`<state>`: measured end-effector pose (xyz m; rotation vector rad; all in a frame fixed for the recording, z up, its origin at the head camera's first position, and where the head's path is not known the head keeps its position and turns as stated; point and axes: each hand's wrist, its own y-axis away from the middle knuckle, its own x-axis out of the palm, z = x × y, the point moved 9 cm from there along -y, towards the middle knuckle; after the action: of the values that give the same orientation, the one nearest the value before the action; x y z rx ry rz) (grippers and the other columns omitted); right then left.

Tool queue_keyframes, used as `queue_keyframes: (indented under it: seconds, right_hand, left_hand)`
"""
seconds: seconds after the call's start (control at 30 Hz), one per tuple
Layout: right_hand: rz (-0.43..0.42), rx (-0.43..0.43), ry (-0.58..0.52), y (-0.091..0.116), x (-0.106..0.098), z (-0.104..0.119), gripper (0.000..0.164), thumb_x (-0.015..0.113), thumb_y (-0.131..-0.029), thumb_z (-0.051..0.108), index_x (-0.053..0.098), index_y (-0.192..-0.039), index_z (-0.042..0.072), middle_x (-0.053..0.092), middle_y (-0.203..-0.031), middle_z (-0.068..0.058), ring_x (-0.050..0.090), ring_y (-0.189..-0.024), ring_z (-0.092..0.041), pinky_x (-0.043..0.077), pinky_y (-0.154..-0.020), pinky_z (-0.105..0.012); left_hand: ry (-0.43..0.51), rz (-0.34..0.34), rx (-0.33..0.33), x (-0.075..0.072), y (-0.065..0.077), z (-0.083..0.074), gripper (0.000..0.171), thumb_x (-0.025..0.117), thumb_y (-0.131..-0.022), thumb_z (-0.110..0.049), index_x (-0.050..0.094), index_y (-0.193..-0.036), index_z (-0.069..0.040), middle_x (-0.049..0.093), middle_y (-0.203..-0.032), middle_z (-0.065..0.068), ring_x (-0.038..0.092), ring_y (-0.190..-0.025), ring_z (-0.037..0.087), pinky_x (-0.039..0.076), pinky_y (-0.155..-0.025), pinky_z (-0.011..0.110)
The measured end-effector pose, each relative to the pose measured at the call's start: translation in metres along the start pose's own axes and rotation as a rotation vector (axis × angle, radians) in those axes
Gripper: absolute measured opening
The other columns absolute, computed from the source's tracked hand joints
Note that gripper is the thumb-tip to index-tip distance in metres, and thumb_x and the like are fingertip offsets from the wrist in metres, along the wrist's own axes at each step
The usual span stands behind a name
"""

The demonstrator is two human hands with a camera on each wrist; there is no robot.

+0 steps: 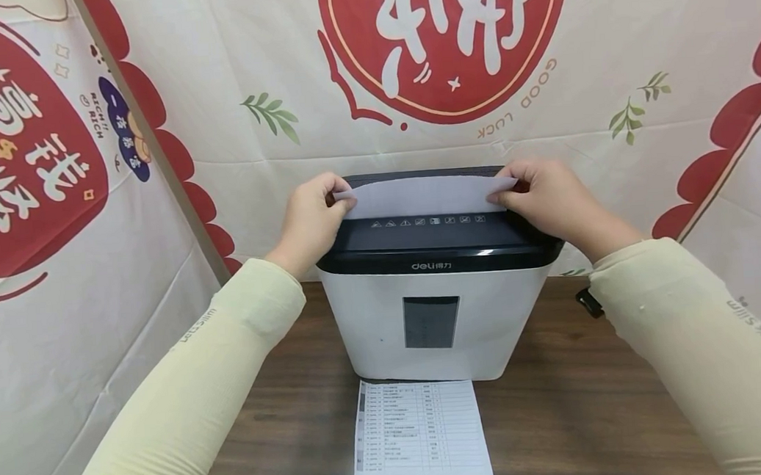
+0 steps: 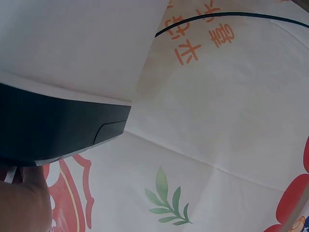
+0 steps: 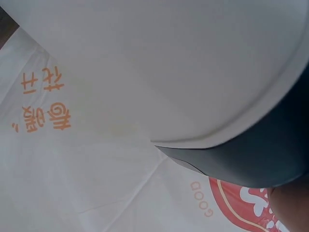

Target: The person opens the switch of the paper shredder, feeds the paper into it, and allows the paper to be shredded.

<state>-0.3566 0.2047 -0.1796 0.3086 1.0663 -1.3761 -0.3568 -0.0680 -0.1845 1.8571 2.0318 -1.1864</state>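
A paper shredder [image 1: 366,312] with a white bin and black top stands on the table. A sheet of paper [image 1: 424,196] stands up from its top, bowed, its lower edge at the feed slot. At the sheet's left end, my left hand [image 1: 309,217] pinches it between thumb and fingers. My right hand [image 1: 553,196] pinches the opposite end the same way. In the left wrist view, part of the left hand [image 2: 24,200] shows beside the black top [image 2: 58,125]. The right wrist view shows a bit of the right hand [image 3: 292,203] past the shredder's dark rim [image 3: 251,154].
A printed sheet with a table of text [image 1: 424,440] lies in front of the shredder, its far edge at the bin's base. A small black object [image 1: 589,302] is by the right sleeve. A white cloth with red designs [image 1: 263,69] hangs close behind. The table [image 1: 287,420] is brown wood.
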Motion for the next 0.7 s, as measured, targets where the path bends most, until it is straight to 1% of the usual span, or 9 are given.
queue_keyframes:
  seconds: [0.13, 0.27, 0.4, 0.5, 0.7]
  right_hand:
    - [0.021, 0.029, 0.026, 0.0006, 0.0040, -0.0034, 0.013, 0.069, -0.089, 0.012, 0.071, -0.097, 0.002, 0.066, -0.086, -0.014, 0.053, -0.080, -0.026, 0.041, -0.067, -0.023]
    - [0.035, 0.040, 0.034, 0.0008, 0.0067, -0.0040, 0.015, 0.068, -0.090, 0.013, 0.070, -0.100, 0.002, 0.065, -0.086, -0.015, 0.052, -0.083, -0.028, 0.043, -0.073, -0.033]
    - [0.048, 0.045, 0.037, 0.0013, 0.0080, -0.0037, 0.016, 0.067, -0.091, 0.012, 0.071, -0.101, 0.001, 0.067, -0.092, -0.018, 0.054, -0.087, -0.029, 0.045, -0.080, -0.041]
    - [0.054, 0.048, 0.038, 0.0017, 0.0081, -0.0037, 0.015, 0.066, -0.091, 0.010, 0.072, -0.101, 0.001, 0.068, -0.096, -0.019, 0.055, -0.090, -0.030, 0.045, -0.083, -0.043]
    - [0.054, 0.046, 0.037, 0.0023, 0.0071, -0.0031, 0.015, 0.066, -0.091, 0.009, 0.072, -0.101, 0.001, 0.068, -0.098, -0.020, 0.055, -0.093, -0.031, 0.044, -0.085, -0.044]
  left_hand:
    - [-0.018, 0.006, 0.004, 0.0022, 0.0010, 0.0014, 0.005, 0.066, -0.090, -0.005, 0.063, -0.087, -0.009, 0.060, -0.082, 0.007, 0.053, -0.080, 0.021, 0.042, -0.073, 0.029]
    - [-0.033, 0.020, 0.004, 0.0048, 0.0021, 0.0029, 0.004, 0.065, -0.090, -0.003, 0.064, -0.087, -0.007, 0.063, -0.086, 0.008, 0.055, -0.083, 0.020, 0.044, -0.077, 0.029]
    - [-0.026, 0.020, 0.006, 0.0056, 0.0019, 0.0037, 0.004, 0.065, -0.090, -0.002, 0.064, -0.087, -0.005, 0.065, -0.088, 0.009, 0.057, -0.085, 0.020, 0.046, -0.080, 0.030]
    - [-0.021, 0.024, 0.001, 0.0057, 0.0023, 0.0036, 0.004, 0.065, -0.090, -0.002, 0.064, -0.087, -0.005, 0.065, -0.089, 0.009, 0.058, -0.085, 0.020, 0.046, -0.080, 0.030]
    - [-0.014, 0.037, -0.018, 0.0060, 0.0044, 0.0034, 0.004, 0.064, -0.091, -0.003, 0.063, -0.088, -0.006, 0.064, -0.090, 0.009, 0.057, -0.086, 0.020, 0.047, -0.081, 0.031]
